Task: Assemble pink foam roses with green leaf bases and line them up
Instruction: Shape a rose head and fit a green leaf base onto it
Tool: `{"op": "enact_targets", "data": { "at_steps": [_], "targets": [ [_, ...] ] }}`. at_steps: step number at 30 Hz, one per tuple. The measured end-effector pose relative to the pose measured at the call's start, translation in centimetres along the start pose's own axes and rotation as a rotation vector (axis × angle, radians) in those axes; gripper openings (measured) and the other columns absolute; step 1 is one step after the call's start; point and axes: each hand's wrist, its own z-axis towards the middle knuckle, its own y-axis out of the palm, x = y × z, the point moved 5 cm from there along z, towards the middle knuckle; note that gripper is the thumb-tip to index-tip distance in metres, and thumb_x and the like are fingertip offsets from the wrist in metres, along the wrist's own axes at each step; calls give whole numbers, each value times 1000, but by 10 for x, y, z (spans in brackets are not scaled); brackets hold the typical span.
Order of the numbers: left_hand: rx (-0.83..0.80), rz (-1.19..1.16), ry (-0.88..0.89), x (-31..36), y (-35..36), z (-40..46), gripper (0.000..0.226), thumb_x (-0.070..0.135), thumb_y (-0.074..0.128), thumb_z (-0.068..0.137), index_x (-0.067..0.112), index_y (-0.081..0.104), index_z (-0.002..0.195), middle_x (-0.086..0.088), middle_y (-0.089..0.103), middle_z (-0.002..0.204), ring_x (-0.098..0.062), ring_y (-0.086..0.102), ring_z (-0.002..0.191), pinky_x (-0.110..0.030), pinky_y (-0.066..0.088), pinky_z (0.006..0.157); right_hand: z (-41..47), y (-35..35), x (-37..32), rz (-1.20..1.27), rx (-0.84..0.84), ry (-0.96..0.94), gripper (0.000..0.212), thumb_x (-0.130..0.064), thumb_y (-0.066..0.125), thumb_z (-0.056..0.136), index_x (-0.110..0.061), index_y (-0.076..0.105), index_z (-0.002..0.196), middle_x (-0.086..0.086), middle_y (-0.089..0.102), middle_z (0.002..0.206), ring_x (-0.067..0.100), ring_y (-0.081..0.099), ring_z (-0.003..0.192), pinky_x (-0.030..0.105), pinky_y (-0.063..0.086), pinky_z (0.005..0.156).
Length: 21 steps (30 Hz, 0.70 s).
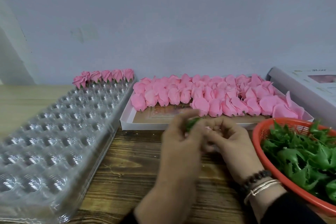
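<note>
My left hand [179, 140] pinches a green leaf base [192, 122] just in front of the white box. My right hand [227, 140] curls round a pink foam rose [208, 129], mostly hidden between the fingers; both hands meet and are motion-blurred. Several bare pink roses [209, 96] lie in rows in the white box [125, 120]. A row of several finished roses with green bases [105, 77] stands along the far end of the clear plastic cell tray [60, 132].
A red basket [258, 132] full of green leaf bases [305, 156] sits at the right. A printed box lid [312, 85] leans at the far right. The wooden table [131, 165] lies under my hands, a pale wall behind.
</note>
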Motion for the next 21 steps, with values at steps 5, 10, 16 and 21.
{"op": "enact_targets", "data": {
  "at_steps": [5,10,16,21],
  "targets": [
    [246,-145,-152,-10,-72,15,15,5,47,91,6,62,95,-8,62,75,-14,59,67,-24,45,59,-3,1,-1,113,14,-22,14,4,66,75,-8,61,75,7,60,65,7,58,53,14,47,56],
    [192,-296,-381,-34,-70,21,20,15,46,93,1,59,94,-14,62,75,-20,61,71,-25,54,58,-8,8,-8,269,3,-19,11,-15,68,61,-14,63,71,-1,61,61,10,58,56,17,50,60],
    [93,-332,-410,-38,-61,21,55,43,37,93,-6,58,108,-19,69,98,-27,64,91,-33,53,73,-15,20,-18,63,-59,-75,12,1,70,72,-8,62,75,8,58,61,13,54,57,19,48,61],
    [93,-323,-391,-38,-60,22,64,45,31,95,-10,52,118,-27,65,109,-34,61,109,-38,48,91,-18,25,-23,-127,-71,-131,16,2,70,74,-13,63,73,20,50,61,25,46,61,34,42,62]
  ]
}}
